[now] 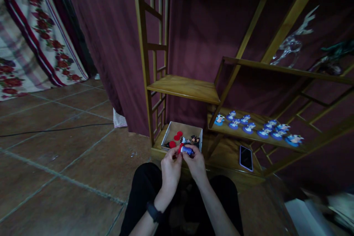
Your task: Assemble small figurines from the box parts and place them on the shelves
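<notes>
My left hand (172,162) and my right hand (195,159) meet in front of the box, fingers closed on one small figurine (187,150). Its body is blue-purple, with a red part at the left end under my left fingers. Part of it is hidden by my fingertips. Just beyond my hands stands a shallow open box (168,132) with a pale rim. Inside it lie several red discs (177,137) and small dark and white figurine pieces (195,139).
Several blue-and-white figurines (249,128) on round bases stand on the right shelf (218,129). A phone (246,158) lies on the lowest board. A bare wooden shelf (185,87) juts out above the box. A cable (55,129) crosses the tiled floor at left.
</notes>
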Action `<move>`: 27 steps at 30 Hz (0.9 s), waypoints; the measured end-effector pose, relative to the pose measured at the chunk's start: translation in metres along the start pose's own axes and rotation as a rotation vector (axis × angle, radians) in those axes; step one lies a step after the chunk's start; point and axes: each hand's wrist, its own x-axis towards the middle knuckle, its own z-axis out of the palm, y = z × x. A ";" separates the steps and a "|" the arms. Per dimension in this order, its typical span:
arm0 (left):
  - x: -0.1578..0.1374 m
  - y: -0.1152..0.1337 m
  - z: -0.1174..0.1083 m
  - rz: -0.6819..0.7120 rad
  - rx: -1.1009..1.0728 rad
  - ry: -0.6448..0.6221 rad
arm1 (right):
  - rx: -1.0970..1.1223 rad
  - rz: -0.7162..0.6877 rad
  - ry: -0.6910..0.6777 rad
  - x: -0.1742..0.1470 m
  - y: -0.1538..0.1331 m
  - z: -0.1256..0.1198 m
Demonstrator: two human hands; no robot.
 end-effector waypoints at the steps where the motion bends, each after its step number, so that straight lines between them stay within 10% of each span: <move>1: 0.003 -0.001 0.000 -0.033 -0.040 -0.006 | -0.002 -0.008 0.002 0.001 0.001 0.000; 12: 0.022 -0.011 -0.016 -0.591 -0.405 -0.141 | 0.195 0.136 -0.052 0.001 0.006 -0.008; 27: 0.012 0.002 -0.023 -0.541 -0.323 -0.362 | 0.345 0.222 -0.227 -0.010 -0.012 -0.020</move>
